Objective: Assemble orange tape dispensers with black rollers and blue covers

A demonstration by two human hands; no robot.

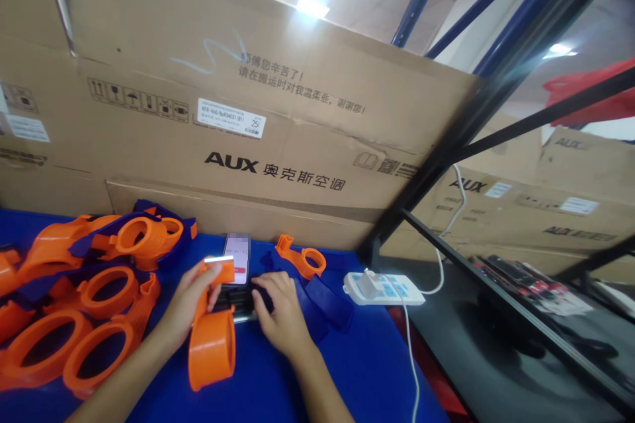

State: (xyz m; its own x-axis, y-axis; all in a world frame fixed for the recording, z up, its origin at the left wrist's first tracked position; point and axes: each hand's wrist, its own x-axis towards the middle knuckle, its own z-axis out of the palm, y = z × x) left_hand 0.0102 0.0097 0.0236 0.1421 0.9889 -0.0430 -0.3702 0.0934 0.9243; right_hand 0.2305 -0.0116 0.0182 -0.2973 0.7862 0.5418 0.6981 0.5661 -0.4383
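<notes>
At the near edge of my feed, the left hand (191,294) is closed around an orange tape dispenser (212,349), which hangs over the blue worktop (258,380) with its broad ring toward me and a pale strip along its top end. The right hand (278,310) bends its fingers over some black pieces (237,301) just beside it (whether it grips one, I cannot tell). To the left I have a loose heap of orange dispensers (141,307) with dark-blue bands among them. Past the hands lies a lit phone (238,256); right of it sit another dispenser (299,260), dark-blue strips (331,301) and a white power strip (397,291) with a plug in it. A long AUX carton (163,152) stands behind, next to a dark rack frame (427,175), with more cartons (516,201) beyond.
</notes>
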